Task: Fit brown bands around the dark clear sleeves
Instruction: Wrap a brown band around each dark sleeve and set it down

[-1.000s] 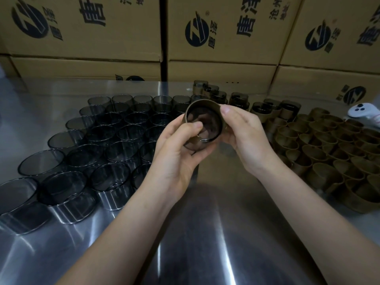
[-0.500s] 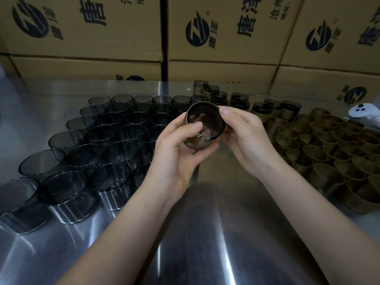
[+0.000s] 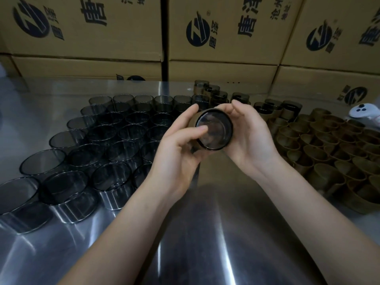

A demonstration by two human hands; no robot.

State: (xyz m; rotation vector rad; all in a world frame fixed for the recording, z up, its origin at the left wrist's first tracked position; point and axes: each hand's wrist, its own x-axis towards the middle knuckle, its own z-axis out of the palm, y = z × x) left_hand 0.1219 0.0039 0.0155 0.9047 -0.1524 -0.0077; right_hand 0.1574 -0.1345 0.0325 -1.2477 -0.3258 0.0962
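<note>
Both hands hold one dark clear sleeve point(image 3: 216, 136) above the middle of the steel table, its open end turned toward me. A brown band point(image 3: 196, 123) wraps its far part. My left hand point(image 3: 176, 149) grips it from the left, thumb on the rim. My right hand point(image 3: 250, 136) cups it from the right with curled fingers. Bare dark sleeves point(image 3: 107, 145) stand in rows at the left. Loose brown bands point(image 3: 329, 153) are heaped at the right. Banded sleeves point(image 3: 273, 109) stand at the back.
Stacked cardboard boxes point(image 3: 226, 33) with printed logos wall off the back of the steel table point(image 3: 205, 233). A white controller point(image 3: 364, 112) lies at the far right edge behind the bands.
The held sleeve has turned so its open end faces me more squarely, and the band sits further along it. My right fingers have shifted round its right side.
</note>
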